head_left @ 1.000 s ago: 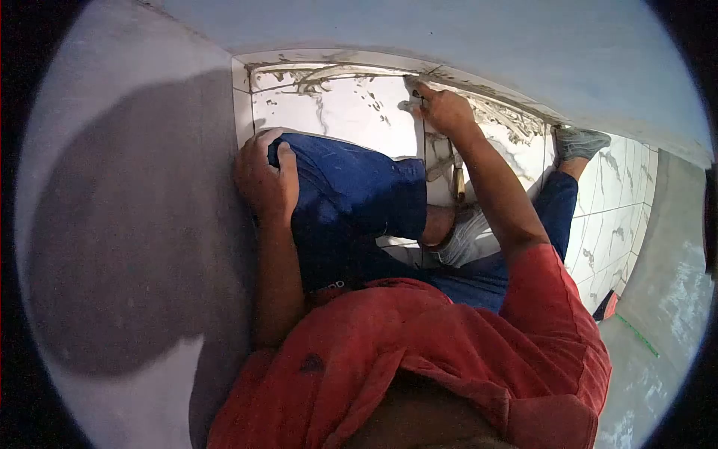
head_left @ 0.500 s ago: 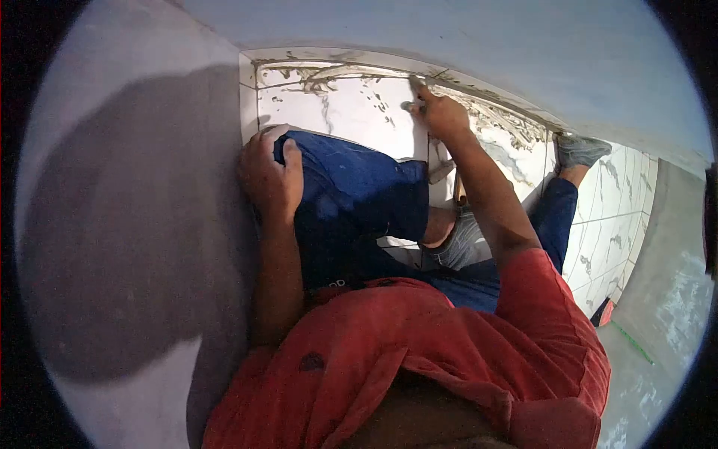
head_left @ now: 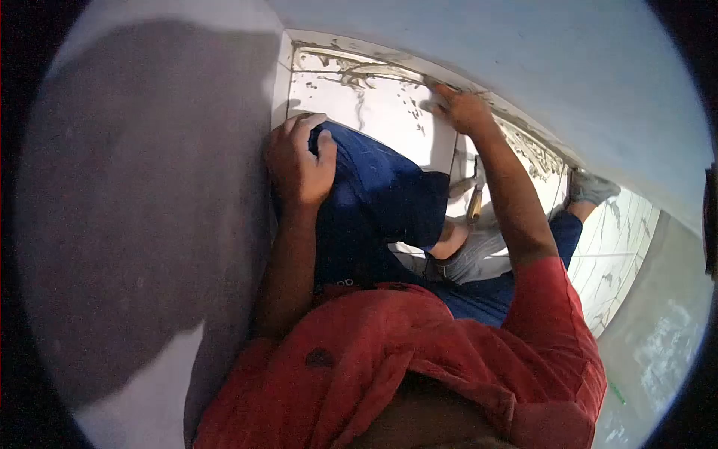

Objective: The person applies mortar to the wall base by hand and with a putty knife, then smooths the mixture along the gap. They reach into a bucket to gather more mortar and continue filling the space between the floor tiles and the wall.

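My left hand [head_left: 303, 161] rests over my bent knee in blue trousers [head_left: 374, 168], thumb apart from the fingers. My right hand [head_left: 467, 112] reaches to the far edge of the white marbled floor tile [head_left: 389, 112]. Its index finger is stretched out, with the tip at the seam below the skirting tiles [head_left: 359, 47]; the thumb is held apart. I see nothing held in this hand. Grey-brown grout smears [head_left: 535, 153] lie along the seam on both sides of it. Below my right hand lies a tool with a wooden handle [head_left: 475, 203] and a narrow metal end.
A greyish, elongated object [head_left: 461, 188] lies beside the tool. Plain walls [head_left: 149, 187] close in on the left and at the far side [head_left: 523, 45]. My outstretched foot in a grey shoe [head_left: 594, 187] is near the far wall. A green strip [head_left: 617, 393] lies on the grey floor.
The view has tilted and shifted, so the wooden-handled tool shows more clearly. My right index finger remains at the seam, and my left hand remains on the knee.
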Motion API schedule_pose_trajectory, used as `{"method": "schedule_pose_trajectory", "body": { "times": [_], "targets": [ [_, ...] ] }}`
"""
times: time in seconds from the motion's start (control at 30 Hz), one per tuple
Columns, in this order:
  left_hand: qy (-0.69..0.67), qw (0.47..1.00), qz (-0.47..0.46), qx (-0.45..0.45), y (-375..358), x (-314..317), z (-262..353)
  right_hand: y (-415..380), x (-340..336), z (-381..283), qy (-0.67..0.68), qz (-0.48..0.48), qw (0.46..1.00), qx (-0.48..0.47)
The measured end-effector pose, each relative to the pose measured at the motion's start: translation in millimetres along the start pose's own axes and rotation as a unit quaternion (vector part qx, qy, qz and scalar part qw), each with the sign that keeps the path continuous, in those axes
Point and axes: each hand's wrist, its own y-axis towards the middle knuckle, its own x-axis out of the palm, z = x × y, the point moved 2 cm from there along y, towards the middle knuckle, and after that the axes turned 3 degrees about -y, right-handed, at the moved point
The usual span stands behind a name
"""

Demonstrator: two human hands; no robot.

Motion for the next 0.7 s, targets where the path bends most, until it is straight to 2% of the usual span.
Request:
{"method": "schedule_pose_trajectory", "body": {
  "times": [0.07,0.1,0.17,0.23,0.27,0.3,0.37,0.47,0.7],
  "targets": [
    [-0.016,1.000,0.016,0.019,-0.1,0.2,-4.9,-11.9,6.9,17.4,0.020,0.010,1.000,0.021],
    [-0.018,0.999,0.022,0.022,-0.6,-0.9,-5.6,-13.9,6.1,16.7,-0.025,-0.005,0.999,0.036],
    [-0.027,0.999,0.030,0.037,-0.1,-0.5,-5.5,-5.5,16.3,10.8,0.002,0.049,0.999,0.003],
    [-0.031,0.999,0.022,0.037,-1.3,-0.3,-6.8,-5.2,-24.0,-54.2,-0.015,-0.045,0.999,0.001],
    [-0.036,0.999,0.018,0.031,-1.7,-0.4,-6.3,5.0,-10.6,-71.4,-0.031,-0.008,0.998,-0.060],
    [-0.040,0.999,0.016,0.027,0.2,-0.6,-6.3,13.3,-4.9,-89.3,-0.037,-0.006,0.996,-0.080],
    [-0.034,0.999,0.013,0.024,0.4,-2.5,-5.6,19.7,-11.5,-114.2,-0.042,-0.026,0.997,-0.061],
    [-0.039,0.999,0.021,0.017,0.5,-3.1,-5.9,23.7,-10.7,-121.2,-0.076,-0.035,0.996,-0.036],
    [-0.026,0.999,0.018,0.008,0.4,-1.6,-3.6,31.4,-4.9,-102.6,-0.053,-0.030,0.998,0.007]
  ]
}}
